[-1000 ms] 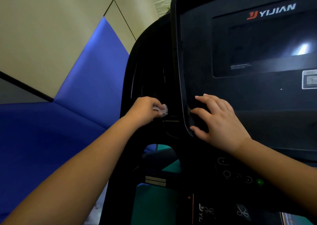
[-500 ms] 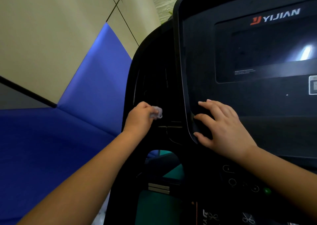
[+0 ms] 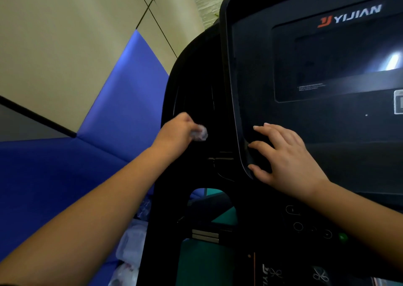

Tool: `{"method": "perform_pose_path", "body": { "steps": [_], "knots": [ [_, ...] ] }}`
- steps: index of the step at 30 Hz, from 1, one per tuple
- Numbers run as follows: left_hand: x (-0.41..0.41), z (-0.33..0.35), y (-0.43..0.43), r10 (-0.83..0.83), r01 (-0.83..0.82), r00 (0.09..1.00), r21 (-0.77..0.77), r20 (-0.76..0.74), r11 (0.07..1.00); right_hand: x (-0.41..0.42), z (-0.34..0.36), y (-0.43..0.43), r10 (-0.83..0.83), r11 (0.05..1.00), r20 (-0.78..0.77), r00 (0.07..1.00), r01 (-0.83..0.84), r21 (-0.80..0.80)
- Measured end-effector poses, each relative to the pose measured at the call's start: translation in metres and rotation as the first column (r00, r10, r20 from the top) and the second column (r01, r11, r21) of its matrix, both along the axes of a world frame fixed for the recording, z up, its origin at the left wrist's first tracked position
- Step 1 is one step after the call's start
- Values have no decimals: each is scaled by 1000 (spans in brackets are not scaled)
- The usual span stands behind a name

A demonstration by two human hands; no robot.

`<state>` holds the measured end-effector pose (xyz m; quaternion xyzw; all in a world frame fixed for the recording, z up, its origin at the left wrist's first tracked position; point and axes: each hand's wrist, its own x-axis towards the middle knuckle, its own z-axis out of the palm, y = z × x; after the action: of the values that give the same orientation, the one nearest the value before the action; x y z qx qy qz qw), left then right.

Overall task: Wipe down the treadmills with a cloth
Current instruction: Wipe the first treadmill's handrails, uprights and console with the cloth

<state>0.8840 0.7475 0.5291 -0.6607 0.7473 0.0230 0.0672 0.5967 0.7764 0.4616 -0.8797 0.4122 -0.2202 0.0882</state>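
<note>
A black treadmill console [image 3: 283,115] with a dark screen [image 3: 340,67] fills the right half of the view. My left hand [image 3: 176,133] grips a small crumpled white cloth [image 3: 199,133] and holds it against the console's dark left side panel [image 3: 196,98]. My right hand [image 3: 283,159] rests with spread fingers on the lower left corner of the screen frame, fingertips at its rim.
Blue padded wall panels [image 3: 87,154] and beige wall tiles [image 3: 65,34] lie close on the left. Clear plastic bags [image 3: 133,244] sit on the floor beside the treadmill base. Control buttons [image 3: 305,226] and a green light sit below my right wrist.
My left hand has moved up and slightly left along the side panel with the cloth. My right hand has stayed on the frame corner.
</note>
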Motion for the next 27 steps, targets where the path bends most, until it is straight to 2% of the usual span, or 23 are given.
{"method": "perform_pose_path", "body": {
  "steps": [2, 4, 6, 9, 11, 15, 18, 22, 25, 27],
  "knots": [
    [4, 2, -3, -32, 33, 999, -37, 27, 999, 0, 0, 1, 0, 1000, 2, 1000, 0, -1],
    [3, 4, -5, -152, 138, 970, 85, 189, 987, 0, 1, 0, 2, 1000, 4, 1000, -2, 2],
    [-3, 3, -2, -156, 98, 962, 247, 226, 964, 0, 1, 1, 0, 1000, 0, 1000, 0, 8],
    [-4, 6, -4, -66, 13, 988, 354, 140, 935, 0, 1, 2, -4, 1000, 9, 1000, 4, 12],
    [2, 8, -7, -39, 14, 997, 358, 62, 933, 0, 0, 2, 0, 1000, 10, 1000, 0, 13],
    [-1, 8, -5, 9, -13, 1000, 360, 14, 933, 0, 1, 1, -4, 1000, 6, 1000, 4, 20],
    [-5, 7, -3, 125, -73, 986, 393, -109, 917, 0, 1, 3, -6, 1000, 4, 1000, 5, 23],
    [-27, -2, 5, 192, -94, 938, 322, -289, 942, 0, 3, 3, -6, 1000, -8, 1000, 6, 26],
    [-36, -11, 13, 211, -121, 915, 266, -343, 956, 0, 3, 2, 0, 999, -20, 1000, 1, 34],
    [-28, -7, 12, 202, -102, 927, 303, -317, 947, 0, 5, 2, 4, 999, -22, 1000, -3, 39]
  ]
}}
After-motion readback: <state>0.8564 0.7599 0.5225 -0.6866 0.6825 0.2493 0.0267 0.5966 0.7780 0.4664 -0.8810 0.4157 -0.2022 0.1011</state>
